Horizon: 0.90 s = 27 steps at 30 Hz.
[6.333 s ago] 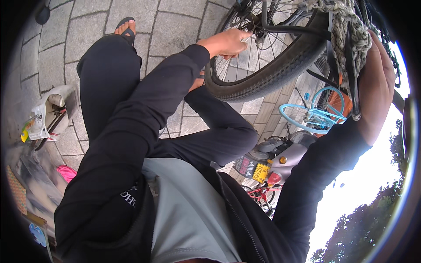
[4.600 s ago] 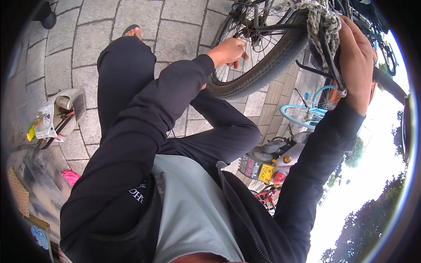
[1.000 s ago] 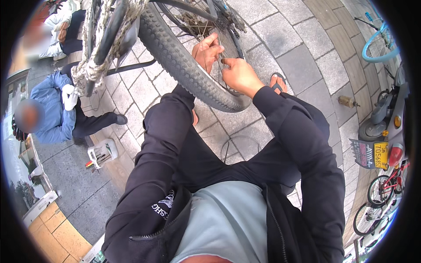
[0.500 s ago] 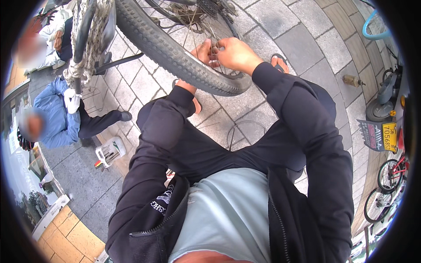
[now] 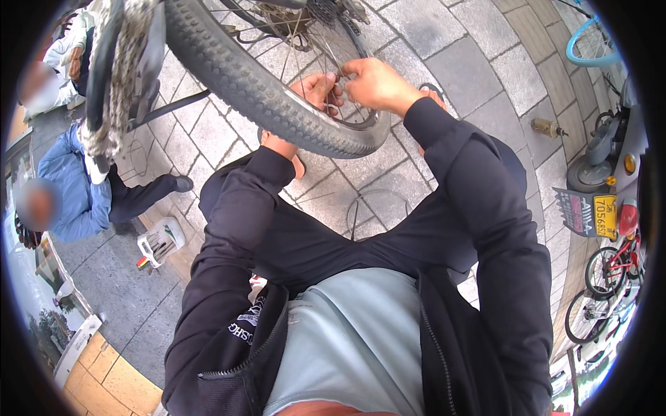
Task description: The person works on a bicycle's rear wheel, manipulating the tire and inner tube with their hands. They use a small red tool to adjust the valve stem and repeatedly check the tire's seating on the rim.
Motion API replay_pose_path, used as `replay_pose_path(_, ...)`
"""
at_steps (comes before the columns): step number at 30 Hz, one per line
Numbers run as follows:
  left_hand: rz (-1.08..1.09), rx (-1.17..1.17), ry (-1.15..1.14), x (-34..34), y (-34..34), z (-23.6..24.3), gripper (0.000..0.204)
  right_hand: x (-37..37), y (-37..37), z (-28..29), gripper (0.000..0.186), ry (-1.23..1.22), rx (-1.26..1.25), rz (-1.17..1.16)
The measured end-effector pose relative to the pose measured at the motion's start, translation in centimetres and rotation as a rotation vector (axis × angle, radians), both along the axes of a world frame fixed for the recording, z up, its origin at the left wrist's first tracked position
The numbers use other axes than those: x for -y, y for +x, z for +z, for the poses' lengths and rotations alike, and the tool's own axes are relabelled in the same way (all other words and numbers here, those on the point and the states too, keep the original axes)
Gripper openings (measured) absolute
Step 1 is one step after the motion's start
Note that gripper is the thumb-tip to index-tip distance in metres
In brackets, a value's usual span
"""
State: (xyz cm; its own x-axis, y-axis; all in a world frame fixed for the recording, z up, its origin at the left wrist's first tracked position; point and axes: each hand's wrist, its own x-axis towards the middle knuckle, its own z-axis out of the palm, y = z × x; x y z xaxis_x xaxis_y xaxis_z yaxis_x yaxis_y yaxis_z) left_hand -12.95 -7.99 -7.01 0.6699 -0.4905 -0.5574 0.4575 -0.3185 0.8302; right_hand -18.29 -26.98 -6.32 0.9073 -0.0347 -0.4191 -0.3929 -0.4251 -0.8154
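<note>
A bicycle wheel with a black knobby tire (image 5: 277, 107) hangs tilted in front of me, its rim and thin spokes (image 5: 295, 59) facing right. My right hand (image 5: 378, 84) is on the spoke side, thumb and forefinger pinched at a spoke near the rim. Reaching from beyond the tire, my left hand (image 5: 319, 91) has its fingers curled just beside the right fingertips, among the spokes. Whatever is between the left fingers is too small to make out. The hub with its sprockets and derailleur (image 5: 329, 10) shows at the top edge.
A white tool bin (image 5: 161, 241) stands on the paving at left, near a seated person in blue (image 5: 73, 184). Another person in white (image 5: 66, 62) sits farther off. A small bottle (image 5: 548, 127), a parked scooter (image 5: 590, 170) and bicycles (image 5: 607, 270) are at right.
My left fingers have shifted and show more plainly beside the right ones. The right hand stays at the spokes. The whole view has moved slightly, with the wheel now a little farther left.
</note>
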Motion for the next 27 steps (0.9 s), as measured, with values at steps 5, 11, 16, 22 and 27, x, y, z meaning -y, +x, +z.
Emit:
replay_pose_path(5,-0.084,0.137,0.079,-0.6,0.4,0.0,0.046,0.1,0.1,0.4,0.041,0.118,-0.113,0.011)
replay_pose_path(11,-0.012,0.072,0.057,0.2,0.4,0.5,0.038,0.6,-0.1,0.7,0.041,0.218,-0.200,0.019)
replay_pose_path(16,0.158,-0.138,-0.022,-0.1,-0.5,0.1,0.038,-0.1,-0.4,0.9,0.042,0.234,-0.185,-0.008)
replay_pose_path(22,0.277,-0.256,-0.021,0.0,-2.2,2.3,0.030,-0.5,-0.3,0.5,0.043,0.185,-0.157,-0.007)
replay_pose_path(27,0.390,-0.242,-0.098,0.2,-1.2,4.9,0.025,-0.4,0.7,1.6,0.045,0.321,-0.140,-0.057)
